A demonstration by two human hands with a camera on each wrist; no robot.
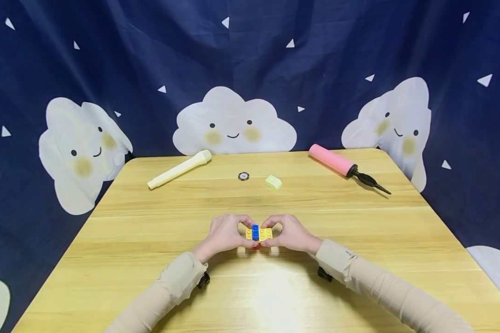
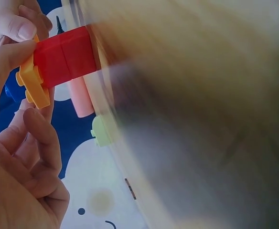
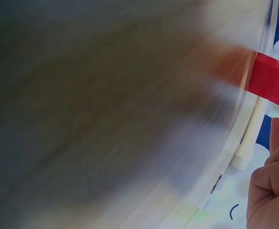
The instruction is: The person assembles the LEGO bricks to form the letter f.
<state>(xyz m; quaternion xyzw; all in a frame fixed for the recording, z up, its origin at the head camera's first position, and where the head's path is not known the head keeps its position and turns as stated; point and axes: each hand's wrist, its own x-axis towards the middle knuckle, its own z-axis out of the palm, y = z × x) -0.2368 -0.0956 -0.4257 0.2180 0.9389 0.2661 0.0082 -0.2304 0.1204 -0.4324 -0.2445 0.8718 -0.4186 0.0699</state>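
Note:
Both hands meet over the near middle of the table at a small stack of toy building bricks. A blue brick [image 1: 255, 232] sits crosswise on top of a yellow brick [image 1: 266, 234]. Beneath the yellow one are two red bricks [image 2: 65, 57], close over the tabletop in the left wrist view. My left hand [image 1: 227, 232] pinches the left end of the yellow brick between thumb and fingers. From the other side, my right hand [image 1: 292, 233] pinches its right end. The right wrist view shows the red bricks at its edge, with part of the right hand below them.
Farther back on the wooden table [image 1: 150, 231] lie a pale green brick [image 1: 273, 181] and a dark-rimmed round chip [image 1: 243, 176]. A cream tube with a wider end [image 1: 179, 170] is at back left, a pink hand pump [image 1: 331, 160] with black nozzle at back right.

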